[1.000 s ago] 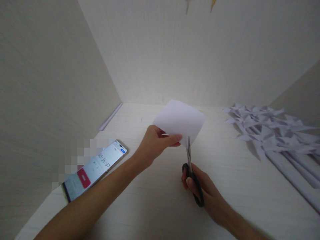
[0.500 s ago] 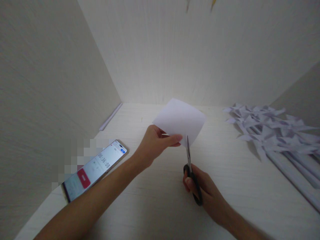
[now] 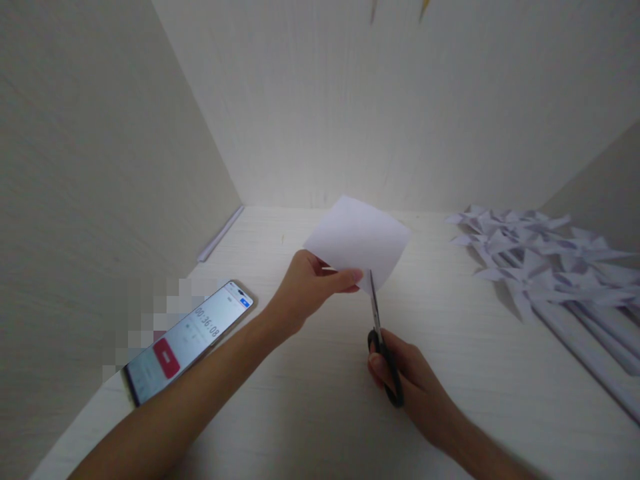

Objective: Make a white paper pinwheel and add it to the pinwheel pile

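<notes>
A white square sheet of paper [image 3: 357, 233] is raised over the table with one corner pointing toward me. My left hand [image 3: 315, 287] pinches its lower left edge, thumb on top and fingers underneath. Black-handled scissors [image 3: 387, 370] are in my right hand [image 3: 410, 373], with fingers in the handle loops. Their blades point away from me and overlap the paper's near corner, close to my left thumb. The blades look nearly closed; whether a cut runs into the paper is too small to tell.
A phone [image 3: 193, 340] showing a timer lies at the left, partly behind my left forearm. A rolled paper stick [image 3: 220, 235] rests along the left wall. Several white paper pinwheels [image 3: 530, 273] with paper sticks [image 3: 585, 353] are piled at the right. A wall [image 3: 350, 107] closes off the back.
The scissor blades have shifted slightly left and tilted more across the paper's near corner. My left hand and the paper have barely moved.
</notes>
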Motion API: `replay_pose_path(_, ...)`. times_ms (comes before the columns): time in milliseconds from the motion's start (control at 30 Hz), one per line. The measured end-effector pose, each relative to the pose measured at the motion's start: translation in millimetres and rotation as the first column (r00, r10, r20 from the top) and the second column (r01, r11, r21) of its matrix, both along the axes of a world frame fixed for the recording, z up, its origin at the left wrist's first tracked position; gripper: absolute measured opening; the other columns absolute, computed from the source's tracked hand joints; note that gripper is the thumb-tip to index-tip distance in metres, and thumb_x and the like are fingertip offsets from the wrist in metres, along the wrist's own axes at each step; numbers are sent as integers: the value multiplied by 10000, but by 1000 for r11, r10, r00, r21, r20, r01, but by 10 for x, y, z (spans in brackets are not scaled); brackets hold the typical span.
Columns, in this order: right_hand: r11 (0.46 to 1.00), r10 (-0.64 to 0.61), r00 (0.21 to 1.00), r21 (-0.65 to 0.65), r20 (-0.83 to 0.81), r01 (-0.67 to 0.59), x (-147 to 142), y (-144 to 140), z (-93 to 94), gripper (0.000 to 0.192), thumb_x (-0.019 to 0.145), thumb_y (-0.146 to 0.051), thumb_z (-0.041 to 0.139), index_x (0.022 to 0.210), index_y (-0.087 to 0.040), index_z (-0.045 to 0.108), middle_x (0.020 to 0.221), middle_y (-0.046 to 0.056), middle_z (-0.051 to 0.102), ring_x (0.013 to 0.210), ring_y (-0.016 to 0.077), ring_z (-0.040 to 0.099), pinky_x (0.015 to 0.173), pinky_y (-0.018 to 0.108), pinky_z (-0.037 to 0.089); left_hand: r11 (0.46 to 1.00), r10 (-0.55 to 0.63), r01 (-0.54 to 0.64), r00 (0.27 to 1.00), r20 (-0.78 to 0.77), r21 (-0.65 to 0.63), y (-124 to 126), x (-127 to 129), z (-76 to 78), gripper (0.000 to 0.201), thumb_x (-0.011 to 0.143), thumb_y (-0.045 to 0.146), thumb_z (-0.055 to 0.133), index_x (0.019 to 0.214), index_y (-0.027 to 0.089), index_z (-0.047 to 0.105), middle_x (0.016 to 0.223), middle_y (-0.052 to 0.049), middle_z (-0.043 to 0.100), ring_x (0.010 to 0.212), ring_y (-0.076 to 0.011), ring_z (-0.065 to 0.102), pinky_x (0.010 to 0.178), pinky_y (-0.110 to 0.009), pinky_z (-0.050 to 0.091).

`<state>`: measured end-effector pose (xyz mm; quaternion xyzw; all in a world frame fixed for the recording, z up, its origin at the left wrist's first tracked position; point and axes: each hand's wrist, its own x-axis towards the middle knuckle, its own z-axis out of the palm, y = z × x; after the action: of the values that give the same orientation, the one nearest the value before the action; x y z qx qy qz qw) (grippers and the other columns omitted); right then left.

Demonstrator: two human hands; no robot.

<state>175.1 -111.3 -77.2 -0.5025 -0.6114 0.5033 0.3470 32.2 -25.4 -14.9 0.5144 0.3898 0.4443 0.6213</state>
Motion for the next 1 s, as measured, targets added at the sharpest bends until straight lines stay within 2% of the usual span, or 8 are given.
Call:
replay_pose_path(300, 1000, -14, 1000, -10, 19, 14, 8, 3, 3, 326, 777, -467, 410, 616, -187, 368, 533, -48, 342, 496, 85, 308, 446, 215, 253, 1000, 9, -9, 1000, -13, 1, 3, -1, 2, 372, 531, 192, 701, 885, 128, 607, 832, -47, 673, 732, -174, 620, 619, -273, 533)
replay_pose_path(467, 1000, -15, 1000, 0, 13, 15, 6, 5, -14, 320, 780, -460, 410, 621, -187, 364, 532, -50, 338, 496, 84, 305, 448, 215, 252, 1000, 0, 0, 1000, -4, -8, 7, -5, 17, 357, 536, 196, 700, 873, 131, 602, 816, -44, 668, 715, -154, 615, 574, -227, 523)
replay_pose_path(1000, 1000, -21, 998, 17, -51, 22, -3, -8, 50, 351, 771, -512, 384, 659, -180, 386, 585, -23, 383, 537, 101, 345, 484, 236, 274, 988, -141, 136, 988, -65, -80, -59, 14, 12, 282, 522, 184, 695, 785, 135, 608, 739, -26, 654, 652, -131, 592, 559, -226, 493)
